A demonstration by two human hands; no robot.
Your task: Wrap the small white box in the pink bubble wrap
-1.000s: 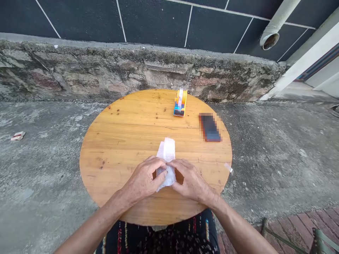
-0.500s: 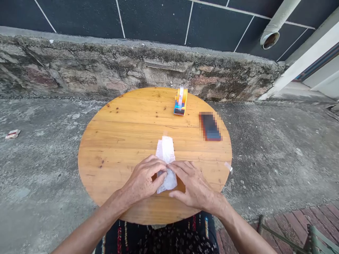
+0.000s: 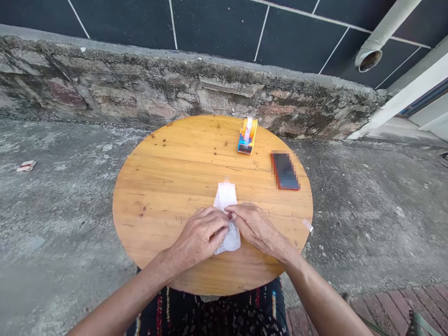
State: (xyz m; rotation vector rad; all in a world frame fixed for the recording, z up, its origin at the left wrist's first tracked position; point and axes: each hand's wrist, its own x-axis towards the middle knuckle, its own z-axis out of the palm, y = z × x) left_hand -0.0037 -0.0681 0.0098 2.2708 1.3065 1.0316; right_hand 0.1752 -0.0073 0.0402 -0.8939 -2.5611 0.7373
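Note:
A white, crinkled sheet of wrapping (image 3: 229,240) lies lengthwise on the round wooden table (image 3: 157,186), close to its front edge. From the left, my left hand (image 3: 203,231) has its fingers curled and pinched at the middle of the wrapping. My right hand (image 3: 257,228) comes from the other side, fingers together, the tips meeting those of my left hand on the wrapping. Whatever lies inside the white sheet is hidden. At its far end a small clear-looking strip sticks out over the wood.
A yellow and blue tape dispenser (image 3: 248,135) stands at the table's back. A blurred dark phone-like thing with a red-orange edge (image 3: 285,170) lies on the right. One strip of tape (image 3: 308,226) hangs at the right rim. Behind the table runs a stone wall base (image 3: 157,88).
My right hand's fingers have drawn together, its thumb moving up to the wrapping. Both hands stay at the wrapping's middle. The whole view has shifted slightly.

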